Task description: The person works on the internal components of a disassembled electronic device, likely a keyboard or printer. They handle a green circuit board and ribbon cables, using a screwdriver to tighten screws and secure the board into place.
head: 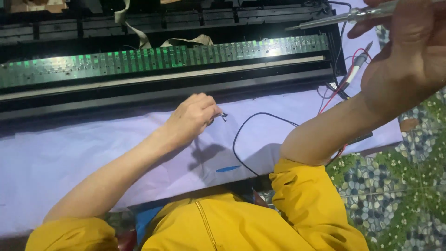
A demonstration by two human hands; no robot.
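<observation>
- Left hand (pixel 193 116) low over the white sheet (pixel 69 158), fingers curled in, thumb and forefinger pinched on a small dark screw (pixel 223 115) — tip just clear of the fingertips, held slightly above the sheet.
- Right hand (pixel 409 56) raised near the upper right corner of view, close to the camera; fingers wrapped around a slim screwdriver (pixel 344 17) with a clear handle, shaft pointing left over the opened instrument.
- Opened keyboard chassis (pixel 162 88) across the top of the view, long and black, lying along the far edge of the sheet.
- Green circuit strip (pixel 162 58) running the chassis length, rows of small contacts, bright glare near its right end.
- Beige ribbon cables (pixel 134 32) looping up from behind the strip into the dark upper section.
- Black wire (pixel 241 130) curving over the sheet between the two forearms, from near the right forearm down toward the sheet's near edge.
- Red wire (pixel 332 95) with a probe (pixel 357 67) at the right end of the chassis, just beyond the right wrist.
- Small blue mark (pixel 227 169) on the sheet below the left hand — whether mark or object, cannot tell.
- Yellow sleeves (pixel 302 195) pushed up to the elbows, forearms bare.
- Pebble-patterned floor (pixel 399 195) with green tufts at lower right, beside the sheet's edge.
</observation>
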